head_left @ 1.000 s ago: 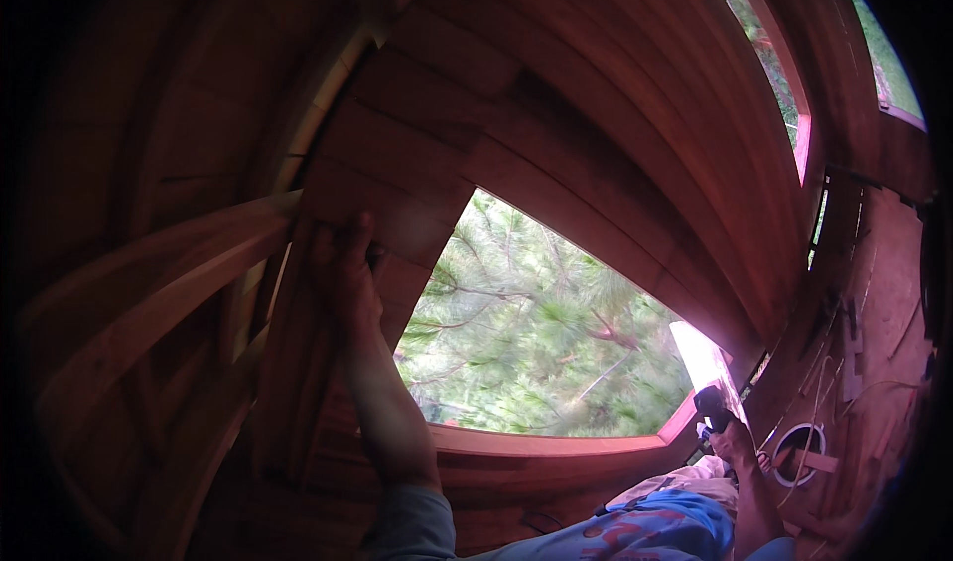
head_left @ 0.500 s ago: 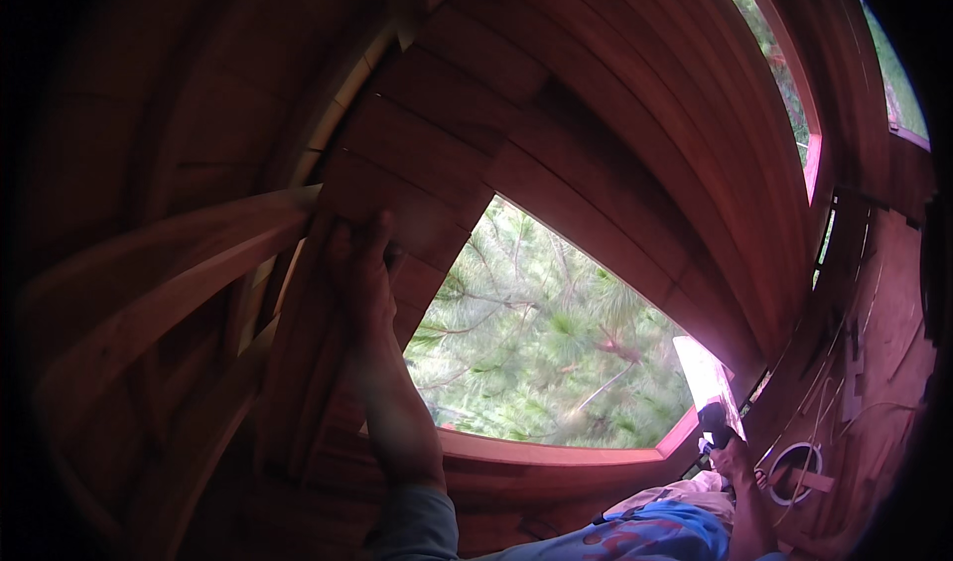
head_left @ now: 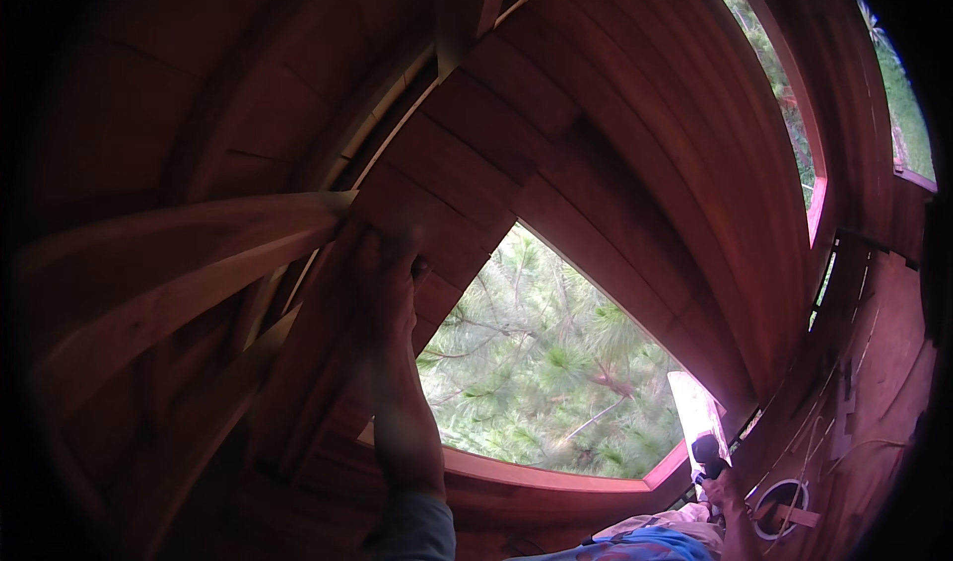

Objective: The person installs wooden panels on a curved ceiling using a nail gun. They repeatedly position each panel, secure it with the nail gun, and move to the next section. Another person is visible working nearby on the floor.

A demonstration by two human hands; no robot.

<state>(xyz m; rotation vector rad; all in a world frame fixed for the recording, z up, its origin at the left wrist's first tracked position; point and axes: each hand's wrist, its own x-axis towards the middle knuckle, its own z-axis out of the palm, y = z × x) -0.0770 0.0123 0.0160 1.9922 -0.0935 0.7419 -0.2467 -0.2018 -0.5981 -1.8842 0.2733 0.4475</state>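
Note:
My left hand [head_left: 391,268] is raised against the dark reddish plank wall [head_left: 452,154], left of the window opening [head_left: 556,362]. Its fingers look closed, with a small dark tip beside them; shadow hides what they may hold. Low on the right, near my waist, my right hand [head_left: 723,489] grips a black tool [head_left: 706,451] with a rounded upper end. Its exact kind is unclear. Behind that tool a brightly sunlit strip [head_left: 694,407] stands at the window's lower right corner.
Wooden beams [head_left: 189,248] reach in from the left towards the wall. Pine branches show through the window. Below right, a white ring-shaped object [head_left: 783,509] with a piece of wood across it rests on wooden boards [head_left: 884,362], near a thin cord [head_left: 809,447]. More openings are at upper right.
My view has shifted slightly, so the wall and window appear lower in the picture. My left hand remains by the same planks, and my right hand still holds the black tool low down.

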